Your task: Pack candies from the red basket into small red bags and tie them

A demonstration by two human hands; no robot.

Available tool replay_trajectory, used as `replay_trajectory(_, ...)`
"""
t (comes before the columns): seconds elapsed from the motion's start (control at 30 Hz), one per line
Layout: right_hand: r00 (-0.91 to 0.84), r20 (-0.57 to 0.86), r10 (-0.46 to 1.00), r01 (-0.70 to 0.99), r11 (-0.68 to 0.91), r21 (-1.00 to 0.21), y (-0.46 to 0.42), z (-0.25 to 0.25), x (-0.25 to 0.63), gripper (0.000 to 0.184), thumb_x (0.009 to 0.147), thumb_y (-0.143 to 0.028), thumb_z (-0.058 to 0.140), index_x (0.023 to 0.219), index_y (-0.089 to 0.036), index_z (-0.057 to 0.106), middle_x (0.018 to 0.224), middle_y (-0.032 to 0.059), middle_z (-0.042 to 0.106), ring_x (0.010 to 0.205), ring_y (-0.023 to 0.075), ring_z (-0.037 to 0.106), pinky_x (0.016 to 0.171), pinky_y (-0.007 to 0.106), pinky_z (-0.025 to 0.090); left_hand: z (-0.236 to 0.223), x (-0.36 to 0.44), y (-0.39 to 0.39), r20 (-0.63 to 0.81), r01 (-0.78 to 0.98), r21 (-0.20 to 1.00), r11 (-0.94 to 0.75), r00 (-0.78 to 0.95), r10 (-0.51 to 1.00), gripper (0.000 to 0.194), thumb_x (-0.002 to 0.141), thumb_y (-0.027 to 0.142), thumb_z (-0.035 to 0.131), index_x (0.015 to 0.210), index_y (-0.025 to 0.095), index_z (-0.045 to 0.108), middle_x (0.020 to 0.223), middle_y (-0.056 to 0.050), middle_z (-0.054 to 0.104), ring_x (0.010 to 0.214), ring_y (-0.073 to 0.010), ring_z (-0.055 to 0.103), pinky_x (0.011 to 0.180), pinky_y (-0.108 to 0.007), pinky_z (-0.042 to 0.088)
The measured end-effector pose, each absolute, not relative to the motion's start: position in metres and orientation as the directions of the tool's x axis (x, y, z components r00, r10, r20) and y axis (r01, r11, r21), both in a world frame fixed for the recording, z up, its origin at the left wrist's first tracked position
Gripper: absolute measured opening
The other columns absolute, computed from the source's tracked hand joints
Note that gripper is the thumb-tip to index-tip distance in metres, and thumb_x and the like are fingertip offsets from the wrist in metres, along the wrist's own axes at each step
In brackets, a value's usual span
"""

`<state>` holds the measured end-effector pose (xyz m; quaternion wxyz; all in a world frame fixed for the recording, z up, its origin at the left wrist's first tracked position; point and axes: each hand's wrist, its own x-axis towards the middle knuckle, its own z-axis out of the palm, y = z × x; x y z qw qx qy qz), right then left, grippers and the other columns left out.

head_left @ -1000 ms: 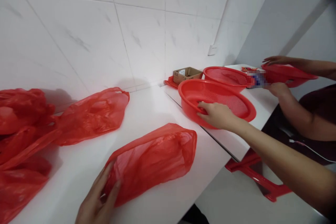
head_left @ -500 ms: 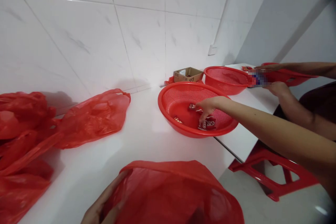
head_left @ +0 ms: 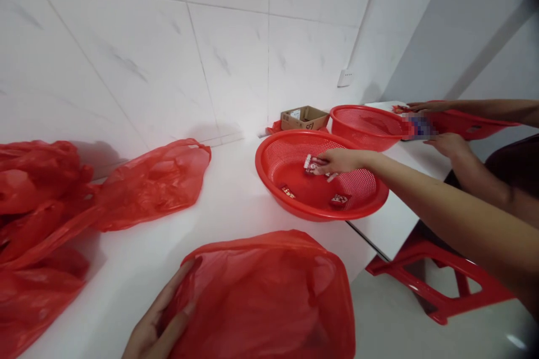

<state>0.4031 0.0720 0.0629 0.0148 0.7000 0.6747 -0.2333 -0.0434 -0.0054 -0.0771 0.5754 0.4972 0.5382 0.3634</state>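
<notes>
Right hand (head_left: 340,161) has moved up the red perforated basin (head_left: 273,174) and now pinches a small red packet (head_left: 311,164) at the basin's centre; two more packets (head_left: 288,192) (head_left: 339,199) lie inside. Left hand (head_left: 158,314) grips the edge of a red plastic bag (head_left: 261,297), lower centre. A co-worker's hands (head_left: 446,145) work at right, beyond a second red basin (head_left: 366,126).

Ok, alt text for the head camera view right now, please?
A person's right hand touches a small red-and-white packet inside a large red plastic colander, which holds two more packets, while the left hand holds a red plastic bag on a white table. At right, a co-worker's hands work near another red basket.
</notes>
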Motion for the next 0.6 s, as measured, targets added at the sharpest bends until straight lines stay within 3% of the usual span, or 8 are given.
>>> replay_trajectory(0.1,-0.246,-0.151,0.957,0.749,0.089,-0.657,0.046,0.090,0.355,0.046,0.089,-0.058,0.046,0.104,-0.017,0.061,0.099,0.0055,0.067,0.086,0.0164,0.064,0.074,0.027,0.049,-0.067,-0.032,-0.011,-0.277,0.087,0.960,0.268,0.122,0.953,0.062,0.072,0.045,0.074,0.131,0.035,0.058,0.147,0.002,0.047,0.140,-0.0281,0.033,0.117,-0.043,0.020)
replay_trajectory(0.2,-0.478,-0.125,0.869,0.526,0.170,-0.833,0.011,0.095,0.289,0.038,0.093,-0.053,0.043,0.104,-0.020,0.059,0.100,0.0021,0.068,0.086,0.0130,0.064,0.073,0.023,0.049,-0.054,-0.019,-0.019,-0.277,0.019,0.961,0.277,0.109,0.955,0.066,0.066,0.040,0.079,0.129,0.032,0.060,0.145,-0.002,0.049,0.138,-0.0297,0.037,0.114,-0.040,0.028)
replay_trajectory(0.27,-0.614,-0.223,0.757,0.542,0.198,-0.817,-0.007,0.081,0.252,0.038,0.092,-0.054,0.045,0.100,-0.020,0.060,0.094,0.0017,0.068,0.080,0.0131,0.064,0.066,0.022,0.049,-0.047,-0.012,-0.025,-0.293,-0.064,0.951,0.301,0.109,0.950,0.067,0.065,0.037,0.080,0.129,0.031,0.060,0.142,-0.003,0.052,0.135,-0.0301,0.042,0.111,-0.038,0.035)
replay_trajectory(0.3,-0.625,-0.258,0.737,0.608,0.252,-0.753,-0.013,0.070,0.238,0.037,0.091,-0.053,0.048,0.100,-0.019,0.061,0.094,0.0034,0.068,0.079,0.0148,0.064,0.066,0.024,0.049,-0.044,-0.010,-0.027,-0.297,-0.098,0.946,0.308,0.106,0.949,0.066,0.066,0.036,0.079,0.129,0.031,0.060,0.142,-0.004,0.053,0.134,-0.0300,0.043,0.110,-0.038,0.037)
replay_trajectory(0.43,-0.483,-0.304,0.821,0.867,0.399,-0.300,-0.016,0.040,0.220,0.030,0.088,-0.035,0.057,0.108,-0.013,0.062,0.104,0.0145,0.066,0.088,0.0258,0.064,0.072,0.035,0.049,-0.038,-0.008,-0.034,-0.250,-0.108,0.959,0.261,0.104,0.963,0.061,0.067,0.036,0.078,0.126,0.029,0.063,0.142,-0.004,0.053,0.137,-0.0294,0.038,0.114,-0.037,0.031)
replay_trajectory(0.47,-0.460,-0.296,0.837,0.880,0.386,-0.276,-0.014,0.042,0.223,0.030,0.088,-0.033,0.056,0.110,-0.014,0.062,0.103,0.0136,0.067,0.088,0.0257,0.064,0.071,0.034,0.049,-0.038,-0.009,-0.034,-0.233,-0.098,0.965,0.243,0.103,0.967,0.061,0.067,0.036,0.078,0.125,0.028,0.063,0.143,-0.004,0.052,0.139,-0.0292,0.036,0.115,-0.038,0.028)
replay_trajectory(0.6,-0.368,-0.079,0.926,0.829,0.288,-0.479,0.001,0.079,0.260,0.032,0.092,-0.045,0.047,0.111,-0.024,0.062,0.096,0.0034,0.068,0.080,0.0164,0.064,0.068,0.025,0.047,-0.039,-0.013,-0.034,-0.215,-0.060,0.974,0.220,0.091,0.972,0.065,0.067,0.037,0.078,0.129,0.031,0.060,0.147,-0.001,0.047,0.141,-0.0271,0.032,0.117,-0.038,0.021)
